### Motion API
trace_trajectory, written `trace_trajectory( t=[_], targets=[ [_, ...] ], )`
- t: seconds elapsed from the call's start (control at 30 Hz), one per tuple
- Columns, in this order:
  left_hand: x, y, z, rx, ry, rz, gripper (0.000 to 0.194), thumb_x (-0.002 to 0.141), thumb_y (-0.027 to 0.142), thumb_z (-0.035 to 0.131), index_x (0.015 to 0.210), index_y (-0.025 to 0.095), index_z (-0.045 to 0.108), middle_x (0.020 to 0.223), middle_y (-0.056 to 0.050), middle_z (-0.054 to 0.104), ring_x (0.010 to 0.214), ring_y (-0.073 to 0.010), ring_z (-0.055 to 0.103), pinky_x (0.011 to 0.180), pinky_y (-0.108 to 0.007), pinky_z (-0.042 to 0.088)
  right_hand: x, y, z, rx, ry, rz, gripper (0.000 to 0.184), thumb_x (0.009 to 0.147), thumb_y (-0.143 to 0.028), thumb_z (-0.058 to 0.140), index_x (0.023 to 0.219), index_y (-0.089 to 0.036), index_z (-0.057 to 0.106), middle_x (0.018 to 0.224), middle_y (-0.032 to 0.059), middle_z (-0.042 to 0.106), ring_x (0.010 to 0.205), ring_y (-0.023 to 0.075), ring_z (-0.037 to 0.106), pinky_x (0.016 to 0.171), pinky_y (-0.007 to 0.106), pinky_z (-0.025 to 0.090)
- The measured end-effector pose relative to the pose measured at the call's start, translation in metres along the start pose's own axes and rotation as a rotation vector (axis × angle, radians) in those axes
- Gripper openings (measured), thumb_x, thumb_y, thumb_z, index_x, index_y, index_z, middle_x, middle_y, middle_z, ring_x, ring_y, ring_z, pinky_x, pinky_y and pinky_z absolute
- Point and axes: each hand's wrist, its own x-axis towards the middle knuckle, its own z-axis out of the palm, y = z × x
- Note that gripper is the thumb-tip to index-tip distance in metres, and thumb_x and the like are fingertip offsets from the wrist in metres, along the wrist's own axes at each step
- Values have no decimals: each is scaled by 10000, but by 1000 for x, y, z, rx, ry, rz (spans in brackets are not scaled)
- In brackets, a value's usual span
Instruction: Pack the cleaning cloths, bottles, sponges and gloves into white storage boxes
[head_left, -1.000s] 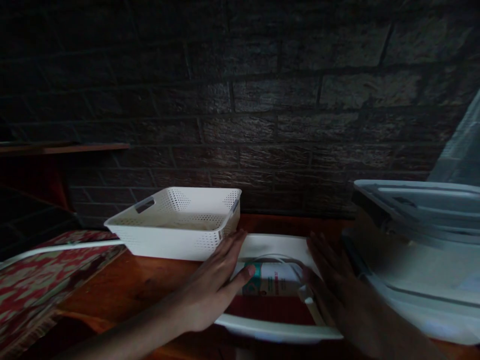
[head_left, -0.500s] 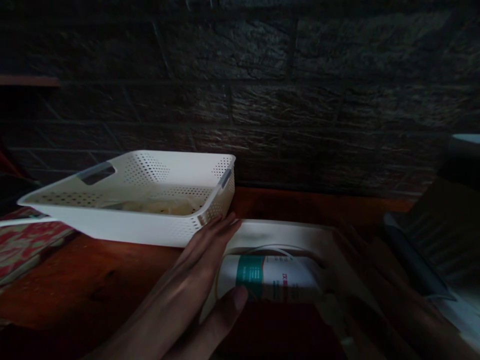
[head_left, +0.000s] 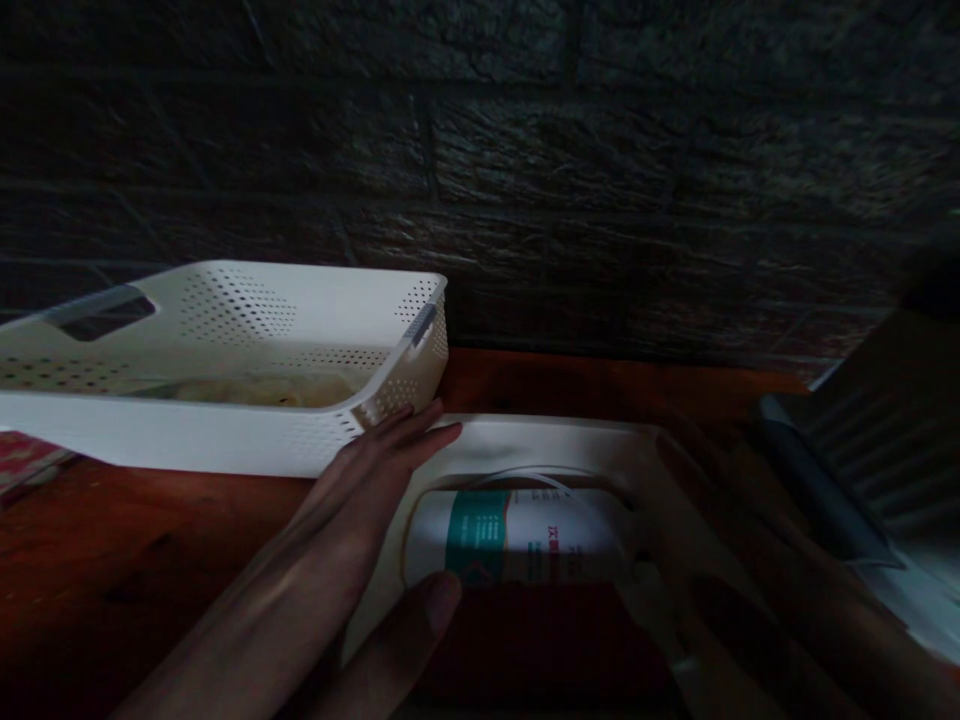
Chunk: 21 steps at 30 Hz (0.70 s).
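Observation:
A white plastic bin (head_left: 555, 436) stands in front of me on the wooden surface, between my two hands. In it lies a white bottle (head_left: 577, 535) on its side, with a green band and red print; a thin clear loop shows above it. Nearer to me is a dark red area I cannot make out. My left hand (head_left: 352, 520) grips the bin's left side, fingers stretched along it and thumb over the inside. Along the right side, my right hand (head_left: 757, 560) is dim, its long fingers against the bin's wall.
A white perforated basket (head_left: 225, 435) with a pale bagged item in it stands left of the bin. A dark stone wall (head_left: 525, 200) rises behind. To the right is a ribbed box-like thing (head_left: 892, 440) with a grey edge. Patterned red cloth (head_left: 30, 465) lies far left.
The view has tilted down and turned slightly right, so everything sits a little higher and further left. My hands stay at the bin's sides; bin and basket keep nearly the same places.

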Motion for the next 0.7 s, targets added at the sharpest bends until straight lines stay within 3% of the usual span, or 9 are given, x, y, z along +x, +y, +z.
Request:
trace_trajectory(
  t=[0.17, 0.3, 0.43, 0.5, 0.7],
  targets=[
    [5, -3, 6, -65, 49, 12, 647, 945, 489, 500, 1558, 458, 296, 1643, 128, 308, 1480, -385, 338, 1204, -636, 324, 3, -13, -10, -1, -7, 35, 704, 992, -371, 384, 1635, -340, 98, 1669, -66, 216, 1497, 325, 301, 1185, 533, 382],
    [-1, 5, -1, -23, -20, -58, 656, 957, 471, 517, 1564, 478, 268, 1652, 125, 287, 1493, -366, 327, 1213, -592, 339, 1, -9, -6, 10, 18, 11, 738, 973, -363, 445, 1627, -396, 103, 1661, -75, 230, 1486, 352, 310, 1135, 561, 444],
    [-4, 15, -7, 36, -37, -27, 690, 980, 424, 521, 1584, 473, 189, 1666, 119, 257, 1511, -323, 308, 1201, -524, 393, -4, 2, 2, 20, 9, -31, 792, 958, -350, 480, 1629, -393, 61, 1671, -36, 203, 1462, 388, 342, 1075, 579, 498],
    [-1, 22, -11, 37, -21, 4, 662, 993, 419, 498, 1585, 433, 201, 1672, 85, 256, 1523, -294, 286, 1213, -522, 371, -6, 10, 9, 24, 24, -65, 812, 945, -355, 497, 1629, -396, 62, 1669, -29, 213, 1457, 403, 343, 1083, 614, 474],
    [9, 37, -21, 25, -119, 15, 656, 963, 399, 519, 1561, 220, 317, 1667, -68, 278, 1549, -270, 205, 1257, -513, 276, 0, 32, 35, 46, 174, -208, 865, 905, -347, 563, 1604, -479, 70, 1674, -47, 176, 1431, 444, 362, 1100, 702, 397]
  ],
)
